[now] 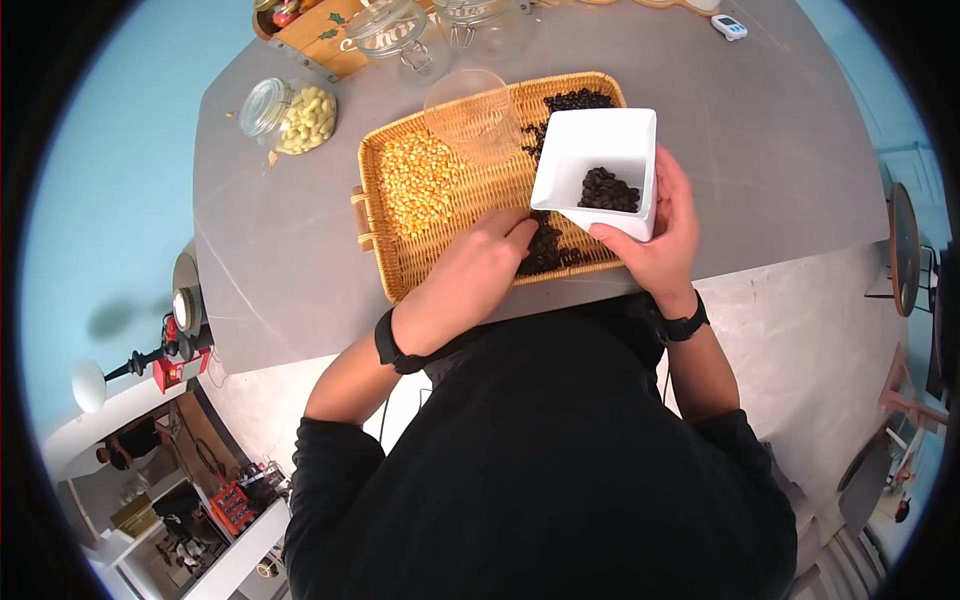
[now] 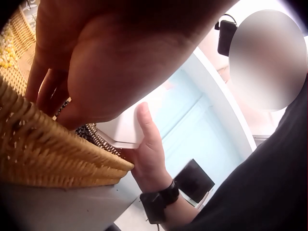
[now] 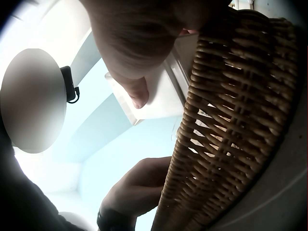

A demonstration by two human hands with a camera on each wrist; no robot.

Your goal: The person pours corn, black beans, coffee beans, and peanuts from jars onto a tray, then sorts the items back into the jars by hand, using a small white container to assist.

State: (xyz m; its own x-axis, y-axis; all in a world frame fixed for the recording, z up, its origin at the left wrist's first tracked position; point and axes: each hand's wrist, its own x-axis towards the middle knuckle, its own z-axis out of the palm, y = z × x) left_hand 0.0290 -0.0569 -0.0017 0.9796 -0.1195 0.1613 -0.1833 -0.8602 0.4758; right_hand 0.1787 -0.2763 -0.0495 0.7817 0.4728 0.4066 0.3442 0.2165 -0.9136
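Note:
A wicker tray holds yellow corn kernels on its left and loose black beans along its right. Tilted above the right side is a white square bowl with a small pile of black beans in it. My right hand grips this bowl, thumb on the near wall and fingers round the right side. My left hand reaches down over the near edge to the black beans, just left of the bowl; its fingertips are partly hidden. A clear cup stands at the tray's far side.
On the left stands a glass jar of pale nuts or beans. More glass jars and a wooden box line the back of the grey table. A small white timer lies far right.

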